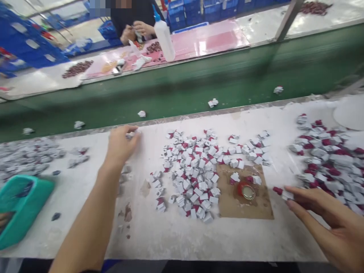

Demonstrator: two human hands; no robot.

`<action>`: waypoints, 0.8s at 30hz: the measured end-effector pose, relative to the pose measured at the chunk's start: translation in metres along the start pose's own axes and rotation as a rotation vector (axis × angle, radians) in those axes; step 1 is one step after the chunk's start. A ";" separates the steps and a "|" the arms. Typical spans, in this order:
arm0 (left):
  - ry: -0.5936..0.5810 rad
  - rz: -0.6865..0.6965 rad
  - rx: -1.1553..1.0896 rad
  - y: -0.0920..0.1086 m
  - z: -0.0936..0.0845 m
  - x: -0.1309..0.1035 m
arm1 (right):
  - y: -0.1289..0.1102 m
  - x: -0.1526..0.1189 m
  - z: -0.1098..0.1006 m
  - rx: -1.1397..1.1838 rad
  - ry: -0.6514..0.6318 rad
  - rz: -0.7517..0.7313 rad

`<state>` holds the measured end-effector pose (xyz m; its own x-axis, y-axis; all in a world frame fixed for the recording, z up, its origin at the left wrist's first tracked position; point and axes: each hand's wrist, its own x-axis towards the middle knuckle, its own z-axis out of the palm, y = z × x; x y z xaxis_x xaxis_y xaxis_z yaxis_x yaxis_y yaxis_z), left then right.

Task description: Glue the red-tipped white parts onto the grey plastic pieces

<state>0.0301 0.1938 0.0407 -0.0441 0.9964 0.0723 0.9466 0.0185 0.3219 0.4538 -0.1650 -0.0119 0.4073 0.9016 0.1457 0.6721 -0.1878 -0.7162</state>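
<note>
Between the thumb and fingertips of my right hand [327, 216] is a small white block with a magenta end [287, 195], held just right of a brown board [244, 210]. On that board stands a round red-rimmed container [246, 190], with a couple of similar parts beside it. My left hand [121, 144] is at the far edge of the table, its thumb and fingers closed around a small grey-white part [130, 135] that is mostly hidden. A large heap of white-and-magenta parts [196, 170] lies between my hands.
More parts lie in a right-hand pile [332, 159] and a grey pile [31, 157] at left. A teal basket [31, 204] stands near left. Beyond runs a green belt [182, 91] carrying spaced small pieces. Across it, a co-worker's hands [136, 32] work near a white bottle [165, 40].
</note>
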 end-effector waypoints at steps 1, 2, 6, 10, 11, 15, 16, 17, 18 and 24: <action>-0.017 0.032 -0.034 0.006 0.000 -0.008 | -0.013 0.002 0.001 0.028 0.011 -0.008; -0.036 0.058 -0.067 0.012 0.000 -0.017 | -0.025 0.003 0.002 0.057 0.011 -0.017; -0.077 0.098 -0.134 0.027 0.006 -0.055 | -0.056 0.007 0.012 0.178 -0.019 -0.080; -0.015 0.088 -0.120 0.030 0.020 -0.071 | -0.066 0.009 0.023 0.230 -0.029 -0.115; 0.001 0.095 -0.118 0.030 0.023 -0.071 | -0.067 0.010 0.024 0.235 -0.036 -0.121; 0.048 0.138 -0.129 0.029 0.033 -0.069 | -0.071 0.013 0.028 0.246 -0.070 -0.156; 0.060 0.139 -0.134 0.030 0.033 -0.069 | -0.072 0.014 0.028 0.246 -0.079 -0.162; 0.068 0.138 -0.138 0.030 0.033 -0.069 | -0.073 0.015 0.028 0.245 -0.086 -0.167; 0.072 0.136 -0.143 0.030 0.033 -0.070 | -0.074 0.016 0.027 0.245 -0.093 -0.173; -0.014 0.180 -0.111 0.022 0.026 -0.071 | -0.076 0.019 0.027 0.240 -0.108 -0.189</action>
<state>0.0626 0.1261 0.0185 0.1278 0.9838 0.1257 0.8977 -0.1686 0.4072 0.3943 -0.1231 0.0270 0.2127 0.9504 0.2270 0.5592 0.0721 -0.8259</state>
